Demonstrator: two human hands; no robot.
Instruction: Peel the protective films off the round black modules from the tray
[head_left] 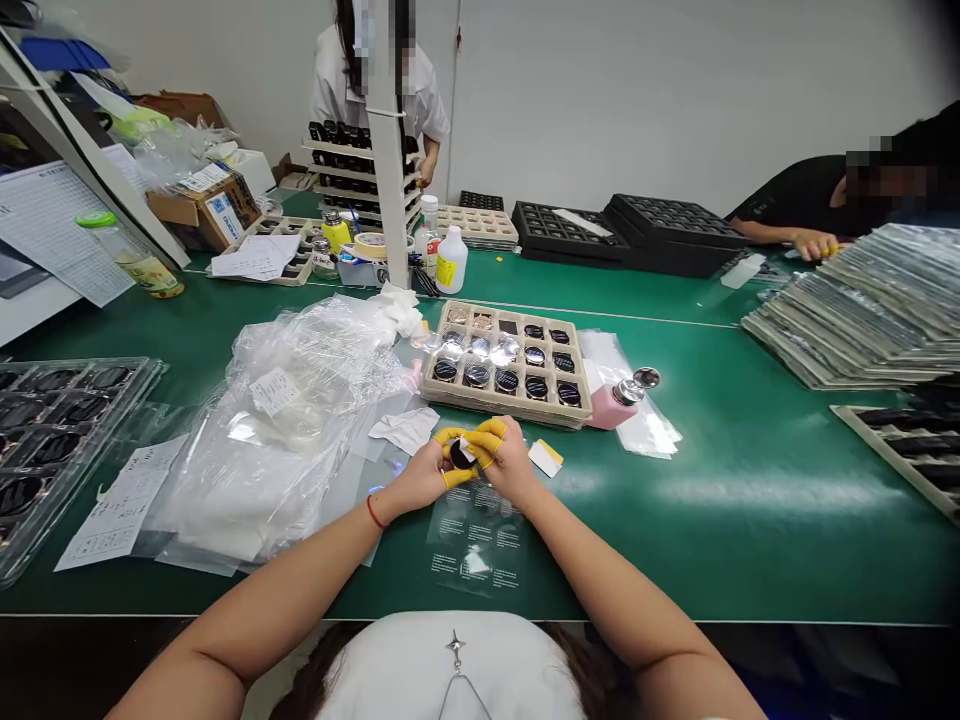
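Observation:
A round black disc (460, 456) is held between my two hands, above a clear printed sheet (476, 555). My left hand (431, 470) grips the disc's edge with fingers in yellow finger covers. My right hand (504, 455), also in yellow finger covers, pinches a small white cloth or paper (468, 449) against the disc's face. Just beyond my hands lies a beige tray (510, 405) of similar round black pieces in compartments. A crumpled white tissue (405, 430) rests left of my hands, and a small white and yellow card (546, 458) lies to the right.
Plastic bags (300, 400) heap at the left, beside a clear tray (75, 400). A pink bottle (611, 404) stands right of the beige tray. Stacked sheets (862, 310) are at the right. A white post (388, 180) rises behind. Two other people are across the table.

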